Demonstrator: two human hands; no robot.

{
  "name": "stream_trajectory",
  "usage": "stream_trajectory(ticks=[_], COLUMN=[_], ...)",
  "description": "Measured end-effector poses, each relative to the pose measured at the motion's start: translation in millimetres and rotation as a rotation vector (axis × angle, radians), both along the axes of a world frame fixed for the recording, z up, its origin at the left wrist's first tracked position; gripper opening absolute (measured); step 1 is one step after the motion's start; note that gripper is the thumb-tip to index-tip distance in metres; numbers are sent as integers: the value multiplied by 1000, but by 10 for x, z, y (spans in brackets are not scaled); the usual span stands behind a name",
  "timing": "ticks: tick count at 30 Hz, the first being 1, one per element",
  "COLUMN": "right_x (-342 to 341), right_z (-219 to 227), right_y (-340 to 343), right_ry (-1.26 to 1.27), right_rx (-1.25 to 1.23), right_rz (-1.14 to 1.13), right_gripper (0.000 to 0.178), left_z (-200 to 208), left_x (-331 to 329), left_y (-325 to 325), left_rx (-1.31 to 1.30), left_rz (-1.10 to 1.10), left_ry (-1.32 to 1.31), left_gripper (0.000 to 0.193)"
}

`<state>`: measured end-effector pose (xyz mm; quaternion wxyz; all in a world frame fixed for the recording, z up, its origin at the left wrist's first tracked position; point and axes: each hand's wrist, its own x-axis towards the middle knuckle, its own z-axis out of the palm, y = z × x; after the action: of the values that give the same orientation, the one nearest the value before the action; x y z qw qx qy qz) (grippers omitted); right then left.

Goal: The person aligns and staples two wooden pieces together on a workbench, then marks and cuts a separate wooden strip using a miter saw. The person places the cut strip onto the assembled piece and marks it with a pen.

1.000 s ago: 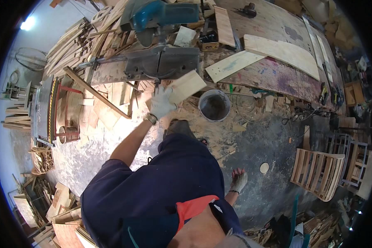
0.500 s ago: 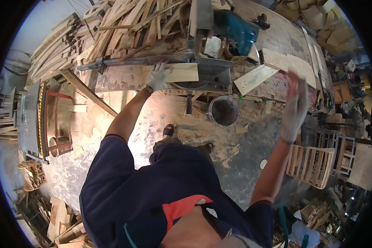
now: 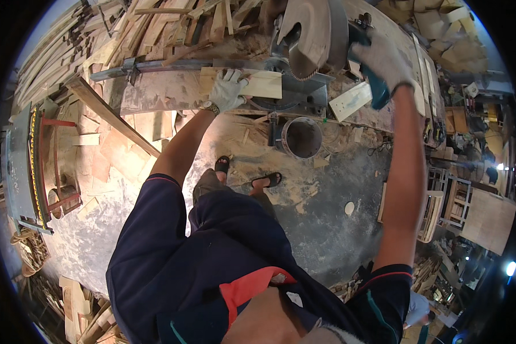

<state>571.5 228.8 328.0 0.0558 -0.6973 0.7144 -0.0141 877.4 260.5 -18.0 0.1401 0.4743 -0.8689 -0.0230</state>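
Note:
A pale wooden board (image 3: 266,85) lies on the base of a miter saw, along its metal fence (image 3: 183,64). My left hand (image 3: 228,92), in a whitish glove, holds this board down across its near edge, fingers over the top. To the right of it, the toothed saw blade (image 3: 304,67) shows under its metal guard (image 3: 318,26), above the board's right end. My gloved right hand (image 3: 383,60) is closed round the saw's teal handle (image 3: 379,92); its fingertips are partly hidden.
A second pale board (image 3: 350,102) lies right of the saw. Wood strips (image 3: 149,34) are heaped behind the fence. A round bucket (image 3: 301,137) stands below the bench edge. A long plank (image 3: 112,117) leans at the left, near a roller stand (image 3: 26,166). Sawdust covers the floor.
My right hand has come from the right side of the bench onto the saw handle. The saw head has swung, and its blade now shows. My left hand stays on the board.

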Motion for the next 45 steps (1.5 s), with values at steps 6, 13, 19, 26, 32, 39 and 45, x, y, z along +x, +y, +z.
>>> stream_trajectory(ticks=[6,13,19,26,32,39,45], right_x=[207,153,185,195,175,171,179], right_z=[-883,-1293,-1239,-1305,-1647,-1863,-1958], right_y=[989,1204,1209,1293,1370,1467,1492], right_ry=[-186,-653,-891,-731,-628,-725,-717], right_rx=[-95,-10,62,-4,-91,-107,-116], right_rz=[-312,-457,-494,-484,-452,-540,-561], right_gripper=[43,31,19,17,22,17,16], left_z=[-30,-86,-76,-92,-109,-89,-20], left_x=[28,90,96,97,100,89,88], left_y=[60,44,62,35,37,47,61], left_rx=[-29,-17,-34,-57,-116,16,70], left_rz=[42,9,35,22,5,20,16], left_ry=[47,84,54,53,95,53,17], left_gripper=[70,67,63,62,60,65,66])
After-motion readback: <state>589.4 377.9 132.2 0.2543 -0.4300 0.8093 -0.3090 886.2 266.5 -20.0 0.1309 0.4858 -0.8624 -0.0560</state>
